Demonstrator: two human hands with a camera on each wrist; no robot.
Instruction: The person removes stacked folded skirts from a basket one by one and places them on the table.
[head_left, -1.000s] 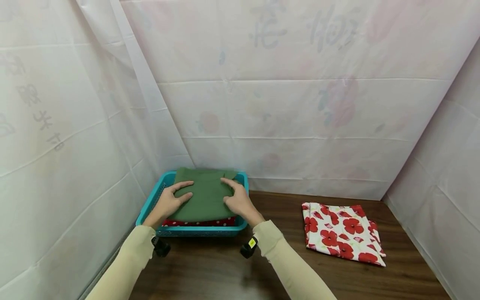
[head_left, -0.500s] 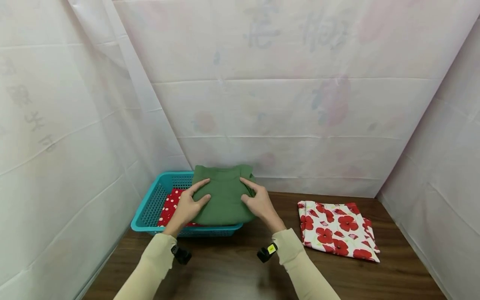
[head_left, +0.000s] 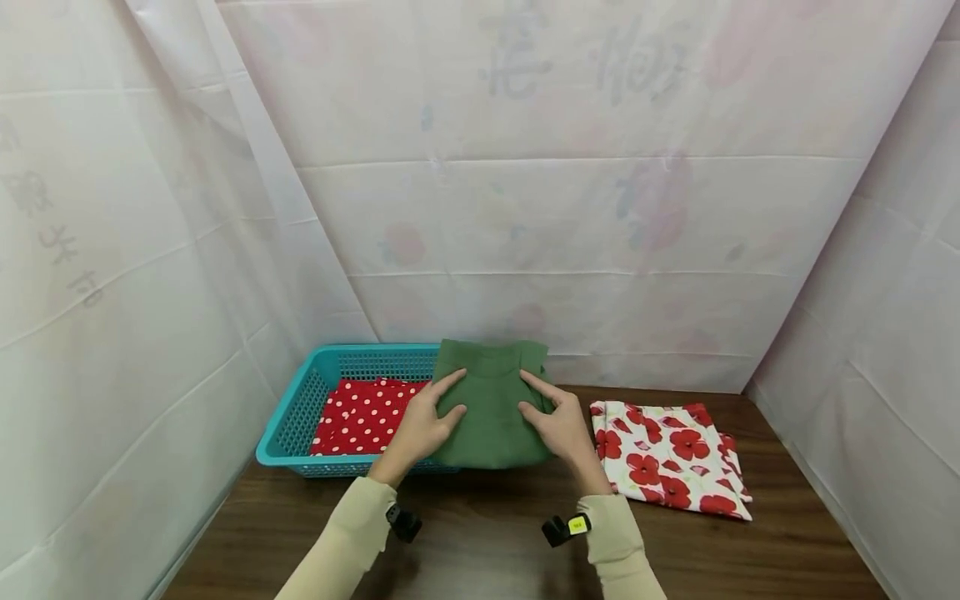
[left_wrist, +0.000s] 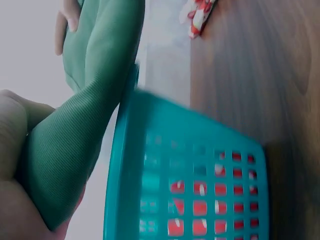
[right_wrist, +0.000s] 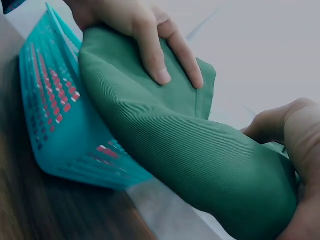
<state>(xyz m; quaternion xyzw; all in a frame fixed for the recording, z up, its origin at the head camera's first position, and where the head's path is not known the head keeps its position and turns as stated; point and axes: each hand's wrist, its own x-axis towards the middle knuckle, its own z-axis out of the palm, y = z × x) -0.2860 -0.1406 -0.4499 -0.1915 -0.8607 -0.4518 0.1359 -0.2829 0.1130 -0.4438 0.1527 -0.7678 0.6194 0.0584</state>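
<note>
A folded green cloth [head_left: 491, 417] is held up at the right end of a teal plastic basket [head_left: 281, 417]. My left hand [head_left: 423, 423] grips its left side, thumb and index finger on top and the other fingers hidden beneath. On the opposite side my right hand [head_left: 562, 421] holds it the same way. In the right wrist view the green cloth [right_wrist: 165, 135] sags between both hands, above the basket's rim. Inside the basket lies a red cloth with white dots [head_left: 367, 417], its right part covered from the head view.
A folded white cloth with red flowers [head_left: 667, 458] lies on the brown wooden table [head_left: 480, 542] at the right. White curtains [head_left: 562, 208] enclose the back and both sides. The basket stands close to the left curtain.
Both hands have lifted the green cloth out of the basket and carried it to the right. The red dotted cloth beneath is now largely uncovered. The flowered cloth still lies on the table.
</note>
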